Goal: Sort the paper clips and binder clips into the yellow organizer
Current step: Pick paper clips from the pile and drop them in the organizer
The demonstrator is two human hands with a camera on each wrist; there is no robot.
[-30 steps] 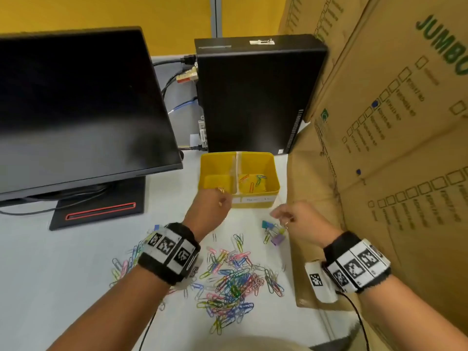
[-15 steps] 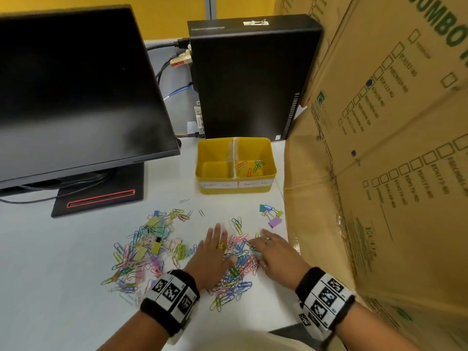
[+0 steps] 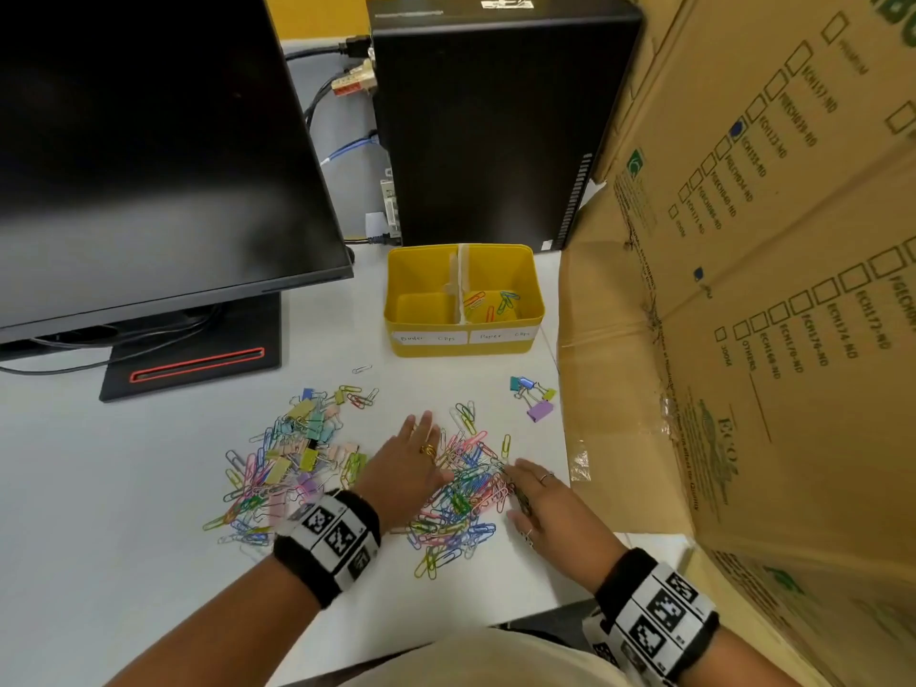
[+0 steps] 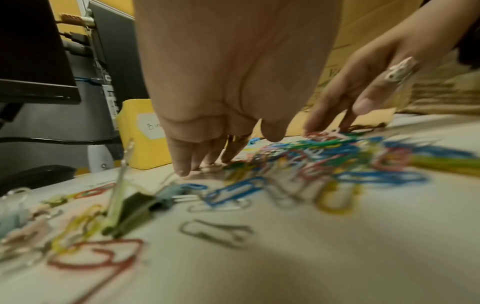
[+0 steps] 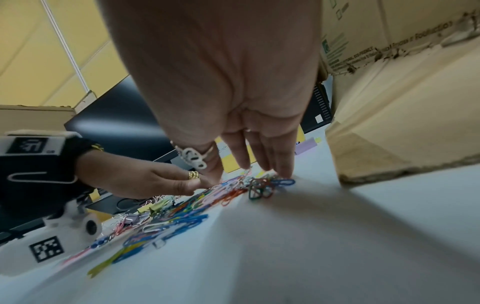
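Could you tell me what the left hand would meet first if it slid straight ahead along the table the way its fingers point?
Probably the yellow organizer: the left hand points up-table toward its labelled front wall, with bare table between, though depth is uncertain.

I see smooth, glossy yellow plastic on the organizer, with white paper labels on its near wall. The paper clips look like wire in a shiny coloured coating, though they blur in my wrist views. The table is smooth, matt white. On the right, the box is rough brown cardboard. The monitor screen is dark and glossy.
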